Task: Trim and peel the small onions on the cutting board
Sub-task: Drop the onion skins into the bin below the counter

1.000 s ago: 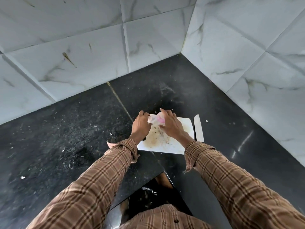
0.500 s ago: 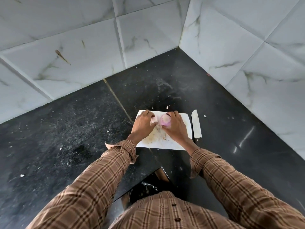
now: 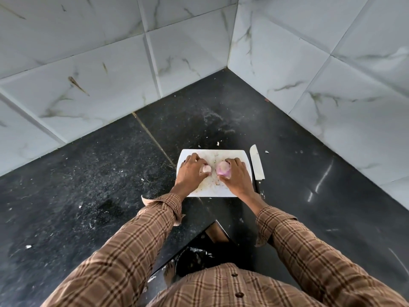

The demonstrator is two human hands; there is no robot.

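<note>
A white cutting board (image 3: 221,153) lies on the black countertop, smeared with brown dirt and bits of skin. My right hand (image 3: 236,178) grips a small pink-purple onion (image 3: 223,169) over the middle of the board. My left hand (image 3: 190,172) holds a pale piece of onion skin (image 3: 206,168) just left of that onion. The two hands sit side by side, a small gap between the onion and the skin piece.
A knife (image 3: 256,162) lies on the counter along the board's right edge, blade pointing away. White marble-look tiled walls meet in a corner behind. The counter's inner corner edge (image 3: 215,221) is near my body. Scraps of skin dot the counter.
The hands, which were together on the onion at the board's far edge, have drawn apart: the left holds a skin piece, the right keeps the onion. The camera has tilted down.
</note>
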